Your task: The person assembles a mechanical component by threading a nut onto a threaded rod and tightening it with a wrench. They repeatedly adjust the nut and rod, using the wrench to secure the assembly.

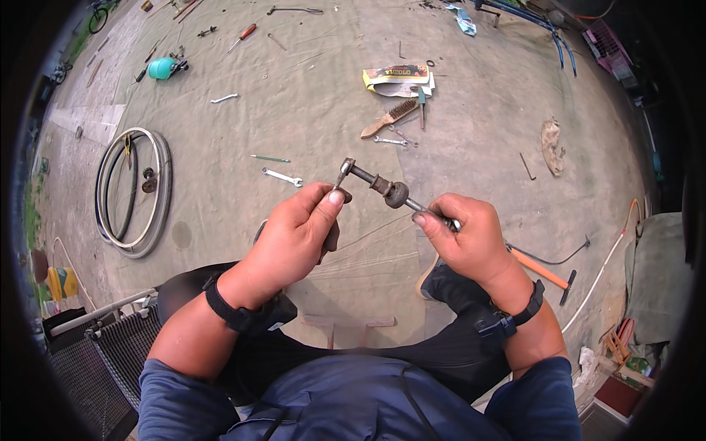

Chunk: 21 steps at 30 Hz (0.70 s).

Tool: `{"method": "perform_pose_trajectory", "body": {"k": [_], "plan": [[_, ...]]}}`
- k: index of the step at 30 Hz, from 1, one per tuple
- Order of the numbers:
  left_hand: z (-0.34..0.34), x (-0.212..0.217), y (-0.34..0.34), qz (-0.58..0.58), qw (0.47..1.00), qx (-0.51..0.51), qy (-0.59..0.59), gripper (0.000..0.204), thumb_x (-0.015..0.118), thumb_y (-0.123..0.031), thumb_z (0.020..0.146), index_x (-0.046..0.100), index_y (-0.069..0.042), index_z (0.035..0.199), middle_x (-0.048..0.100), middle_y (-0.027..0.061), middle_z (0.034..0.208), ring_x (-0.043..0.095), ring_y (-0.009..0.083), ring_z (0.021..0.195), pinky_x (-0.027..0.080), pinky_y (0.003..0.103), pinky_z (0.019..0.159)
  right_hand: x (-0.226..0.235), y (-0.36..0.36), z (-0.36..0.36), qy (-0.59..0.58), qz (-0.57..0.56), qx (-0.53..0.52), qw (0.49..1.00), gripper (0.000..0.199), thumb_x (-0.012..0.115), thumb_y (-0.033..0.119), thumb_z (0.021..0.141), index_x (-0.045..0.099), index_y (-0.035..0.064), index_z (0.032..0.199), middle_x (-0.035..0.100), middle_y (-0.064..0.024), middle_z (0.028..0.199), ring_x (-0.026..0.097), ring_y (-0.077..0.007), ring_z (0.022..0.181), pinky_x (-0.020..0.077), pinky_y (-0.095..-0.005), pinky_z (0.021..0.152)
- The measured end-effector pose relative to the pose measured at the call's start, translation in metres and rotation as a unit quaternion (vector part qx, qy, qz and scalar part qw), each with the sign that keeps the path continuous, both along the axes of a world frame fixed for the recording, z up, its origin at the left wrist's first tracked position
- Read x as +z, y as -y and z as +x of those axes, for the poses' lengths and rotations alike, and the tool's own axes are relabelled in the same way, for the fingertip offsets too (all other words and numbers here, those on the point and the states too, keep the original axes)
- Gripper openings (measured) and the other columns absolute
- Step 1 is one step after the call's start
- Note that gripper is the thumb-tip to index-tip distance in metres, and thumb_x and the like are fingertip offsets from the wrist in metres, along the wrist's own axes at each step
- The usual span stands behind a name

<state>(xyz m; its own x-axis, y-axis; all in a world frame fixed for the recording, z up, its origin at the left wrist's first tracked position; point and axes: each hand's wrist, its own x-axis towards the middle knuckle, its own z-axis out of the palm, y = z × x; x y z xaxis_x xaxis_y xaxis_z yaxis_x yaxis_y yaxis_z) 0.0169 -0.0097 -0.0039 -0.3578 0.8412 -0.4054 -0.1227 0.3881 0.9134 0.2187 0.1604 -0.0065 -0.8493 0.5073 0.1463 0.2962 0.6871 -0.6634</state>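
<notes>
Between my hands is a greasy metal axle (361, 173) with nuts and a dark round piece (397, 195) threaded along it. My left hand (305, 220) is closed, pinching a small silver wrench (341, 176) whose head sits around the axle's far left end. With closed fingers, my right hand (463, 234) grips the axle's other end. A shiny metal end shows beside those fingers, and I cannot tell whether it belongs to a second tool. Beyond the hands, a combination wrench (282, 176) and a green pencil-like rod (270, 158) lie on the ground sheet.
Bicycle wheel rims and tyres (163, 198) lie at left. Ahead are a wire brush (397, 115), small wrenches (391, 141), an orange-handled screwdriver (248, 31) and a turquoise round object (162, 68). An orange-handled tool (540, 268) lies right of my right arm. A mesh chair (118, 353) stands at lower left.
</notes>
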Motion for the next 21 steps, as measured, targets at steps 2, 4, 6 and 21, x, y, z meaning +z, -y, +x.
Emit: {"method": "perform_pose_trajectory", "body": {"k": [2,4,6,21], "plan": [[0.002,-0.004,0.003,0.034,0.999,-0.004,-0.041,0.028,0.045,-0.027,0.112,0.057,-0.002,0.119,0.048,-0.0024,0.065,0.044,0.0061,0.055,0.037,0.024,0.051,0.001,0.001,0.002,-0.001,-0.058,-0.001,0.998,0.026,0.077,0.020,0.090,0.064,-0.0001,0.078,0.053,-0.0081,0.062,0.046,-0.0170,0.055,0.0373,-0.0319,0.052],[0.004,-0.006,0.004,0.064,0.995,-0.003,-0.075,0.028,0.044,-0.025,0.112,0.057,-0.002,0.119,0.049,-0.0027,0.067,0.045,0.0057,0.057,0.038,0.024,0.053,0.006,-0.001,0.004,0.021,-0.067,0.005,0.998,0.031,0.076,0.029,0.089,0.065,0.0022,0.080,0.058,-0.0132,0.067,0.056,-0.0301,0.061,0.0431,-0.0389,0.056],[0.004,-0.006,0.006,0.086,0.991,-0.004,-0.099,0.027,0.047,-0.026,0.111,0.057,-0.001,0.117,0.050,-0.0020,0.069,0.048,0.0073,0.060,0.042,0.026,0.056,0.012,-0.001,0.005,0.028,-0.074,0.011,0.997,0.033,0.076,0.034,0.089,0.066,0.0033,0.081,0.061,-0.0158,0.069,0.061,-0.0363,0.065,0.0460,-0.0422,0.058],[-0.004,-0.014,-0.005,0.088,0.996,0.033,-0.005,0.028,0.051,-0.031,0.110,0.055,-0.005,0.119,0.050,-0.0025,0.070,0.043,0.0048,0.056,0.036,0.022,0.050,-0.004,0.006,-0.001,0.036,-0.105,0.078,0.991,0.038,0.083,0.039,0.081,0.065,0.0060,0.088,0.063,-0.0117,0.074,0.062,-0.0318,0.065,0.0484,-0.0397,0.059]]}}
